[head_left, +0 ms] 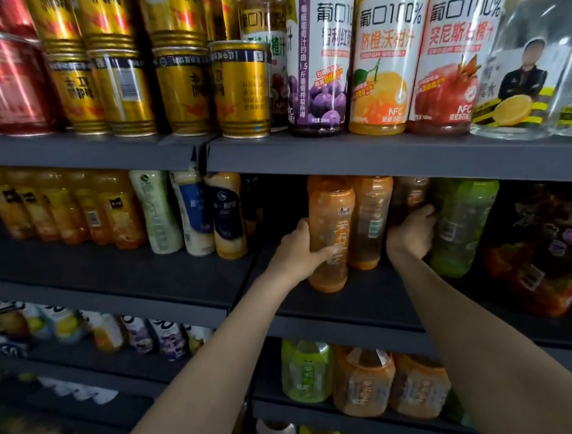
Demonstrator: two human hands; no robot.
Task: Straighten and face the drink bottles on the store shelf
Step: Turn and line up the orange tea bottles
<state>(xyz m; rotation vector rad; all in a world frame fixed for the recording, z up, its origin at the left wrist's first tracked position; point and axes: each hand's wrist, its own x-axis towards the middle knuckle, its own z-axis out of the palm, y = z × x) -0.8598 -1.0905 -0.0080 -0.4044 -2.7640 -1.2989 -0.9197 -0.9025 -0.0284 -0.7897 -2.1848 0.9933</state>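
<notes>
On the middle shelf (336, 310), my left hand (297, 250) wraps its fingers round the front orange bottle (330, 234). At three o'clock, past a second orange one, my right hand (412, 232) curls against the green bottle (460, 227).

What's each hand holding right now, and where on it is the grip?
The left hand grips the front orange bottle around its lower body. The right hand reaches between the brown bottle and green bottle; its grip cannot be told.
</notes>
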